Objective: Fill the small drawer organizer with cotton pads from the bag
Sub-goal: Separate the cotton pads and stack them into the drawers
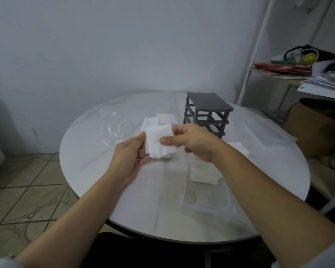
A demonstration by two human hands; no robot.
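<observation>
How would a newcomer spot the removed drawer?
On the round white table, look toward the near edge, in front of the grey organizer frame. The drawer lies there: a clear rigid tray holding white pads, unlike the crumpled bag at left.

We record the cotton pads (160,141) as soft, white, fibrous and matt. The organizer frame (207,111) reads as grey matt plastic, and the drawer (207,210) as clear, faintly frosted plastic. The bag (114,126) is thin, crinkled, glossy film. The tabletop (97,171) is smooth and white with a low sheen. The floor (27,180) is glazed tile, the box (306,132) brown cardboard.
</observation>
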